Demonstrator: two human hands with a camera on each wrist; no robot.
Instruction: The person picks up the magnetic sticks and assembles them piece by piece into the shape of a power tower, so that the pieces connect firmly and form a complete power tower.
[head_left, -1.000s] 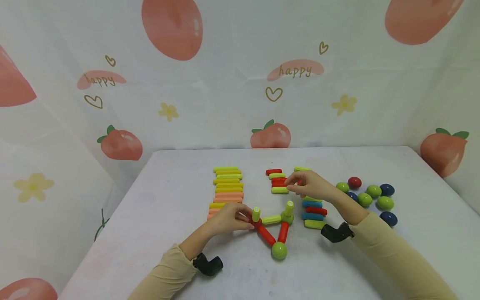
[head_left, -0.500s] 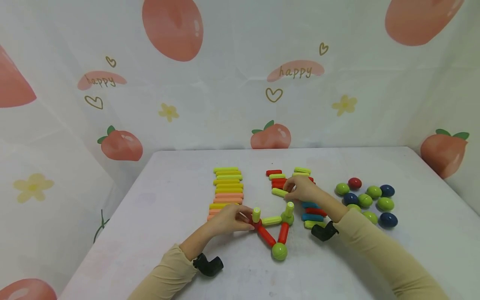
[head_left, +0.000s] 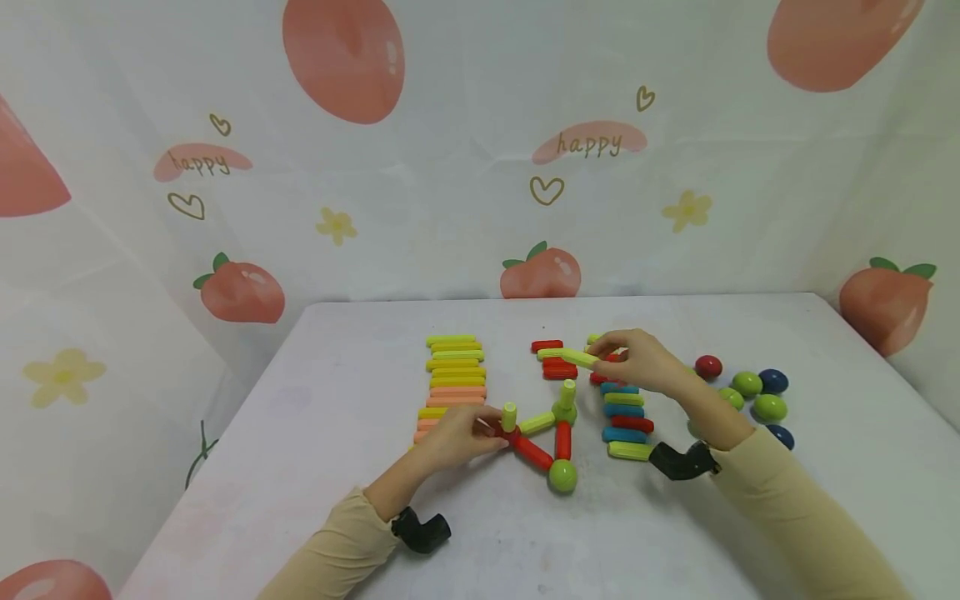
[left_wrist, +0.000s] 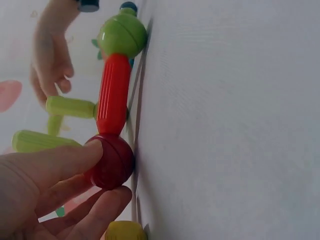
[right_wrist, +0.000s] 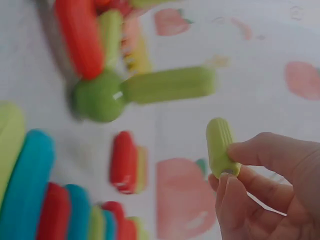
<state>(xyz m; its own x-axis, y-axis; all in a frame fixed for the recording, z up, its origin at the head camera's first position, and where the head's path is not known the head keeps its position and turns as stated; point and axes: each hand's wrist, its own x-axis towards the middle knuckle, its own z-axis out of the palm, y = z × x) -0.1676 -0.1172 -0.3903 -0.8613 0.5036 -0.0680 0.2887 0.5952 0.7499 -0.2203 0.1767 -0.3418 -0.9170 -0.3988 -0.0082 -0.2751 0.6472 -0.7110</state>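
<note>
A triangle of two red rods (head_left: pixel 533 453) and a yellow-green rod lies on the table, joined by a red ball (left_wrist: pixel 111 161) and two green balls (head_left: pixel 562 476). From the red ball and the far green ball (right_wrist: pixel 100 96) rises an upright yellow-green rod each. The left hand (head_left: pixel 459 437) pinches the red ball between thumb and fingers. Right of it, above the table, the right hand (head_left: pixel 637 362) holds one end of a short yellow-green rod (right_wrist: pixel 220 147) between thumb and fingertips; its other end points left in the head view.
Yellow and orange rods (head_left: pixel 457 372) form a column at the left. Short red rods (head_left: pixel 559 372) lie behind the triangle; blue, red and green rods (head_left: pixel 624 411) are stacked in a column to its right. Green, blue and red balls (head_left: pixel 770 407) lie at the far right.
The right hand has picked up the yellow-green rod from the middle group and raised it up and rightward. The triangle has turned slightly about the left hand, its near green ball shifting away from the viewer.
</note>
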